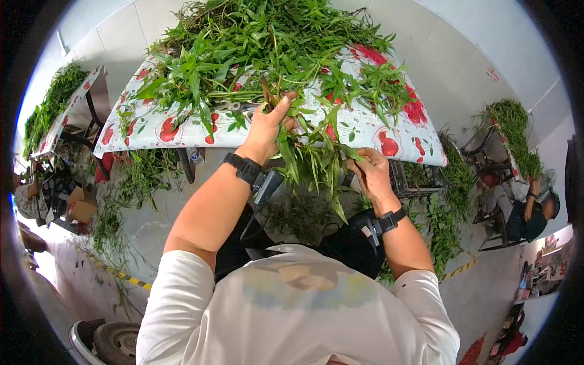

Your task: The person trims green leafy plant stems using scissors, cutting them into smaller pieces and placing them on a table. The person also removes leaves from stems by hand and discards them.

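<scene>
My left hand grips a bunch of leafy green stems near its stem end, above the front edge of the table. The leafy tips hang down to the right, past the edge. At those leaves is my right hand, its thumb and fingers pinched together on a leaf or tip. Beside my left hand, scissors with metal handles lie on the tablecloth, partly hidden by the hand. Several cut-looking stems lie just behind them. A large heap of the same greens covers the back of the table.
The table wears a white cloth with red fruit prints. A red net-like bundle lies at its right. Loose greens hang and lie below on the floor. Further tables with greens stand left and right, where a seated person handles greens.
</scene>
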A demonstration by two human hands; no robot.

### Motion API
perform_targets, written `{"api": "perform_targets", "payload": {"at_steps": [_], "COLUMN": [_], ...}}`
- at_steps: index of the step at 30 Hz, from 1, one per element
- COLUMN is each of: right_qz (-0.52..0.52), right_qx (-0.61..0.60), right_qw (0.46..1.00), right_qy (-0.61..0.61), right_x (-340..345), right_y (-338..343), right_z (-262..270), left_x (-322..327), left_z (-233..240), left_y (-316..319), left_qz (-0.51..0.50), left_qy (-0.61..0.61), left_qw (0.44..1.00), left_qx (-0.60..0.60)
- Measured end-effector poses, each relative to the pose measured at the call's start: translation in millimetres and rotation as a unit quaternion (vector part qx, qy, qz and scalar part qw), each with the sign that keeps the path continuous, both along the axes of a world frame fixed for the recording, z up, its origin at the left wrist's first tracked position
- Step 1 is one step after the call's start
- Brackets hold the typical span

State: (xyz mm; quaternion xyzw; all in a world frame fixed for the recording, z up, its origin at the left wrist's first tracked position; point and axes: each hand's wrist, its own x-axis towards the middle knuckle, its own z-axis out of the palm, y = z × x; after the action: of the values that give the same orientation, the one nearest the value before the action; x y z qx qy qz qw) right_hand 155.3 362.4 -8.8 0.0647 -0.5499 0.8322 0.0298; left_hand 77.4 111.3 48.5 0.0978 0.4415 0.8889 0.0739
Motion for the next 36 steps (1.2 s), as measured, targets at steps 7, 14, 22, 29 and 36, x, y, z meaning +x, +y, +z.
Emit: {"api": "perform_targets", "payload": {"at_steps": [7, 14, 22, 29, 36], "right_qz": [-0.021, -0.028, -0.012, -0.059, -0.208], "right_qx": [0.046, 0.042, 0.178, 0.173, 0.299], "right_qw": [0.999, 0.999, 0.983, 0.982, 0.930], "right_qy": [-0.018, -0.006, -0.033, 0.034, 0.041], "right_x": [-0.2, -2.9, -5.4, -11.9, -65.7], "right_y": [-5.1, -10.8, -8.5, -8.8, 11.4], "right_z": [-0.9, -5.7, -7.1, 12.3, 17.3], "left_x": [7.5, 1.1, 0.9, 3.5, 2.9], "left_z": [-1.8, -11.1, -10.7, -8.2, -14.9], "left_y": [-0.2, -6.8, -7.7, -12.3, -13.4], "left_qz": [-0.025, -0.049, -0.051, -0.008, 0.070], "left_qy": [-0.029, 0.002, 0.059, -0.005, -0.030], "left_qw": [0.999, 0.999, 0.997, 1.000, 0.995], "left_qx": [0.026, -0.011, -0.030, -0.004, -0.069]}}
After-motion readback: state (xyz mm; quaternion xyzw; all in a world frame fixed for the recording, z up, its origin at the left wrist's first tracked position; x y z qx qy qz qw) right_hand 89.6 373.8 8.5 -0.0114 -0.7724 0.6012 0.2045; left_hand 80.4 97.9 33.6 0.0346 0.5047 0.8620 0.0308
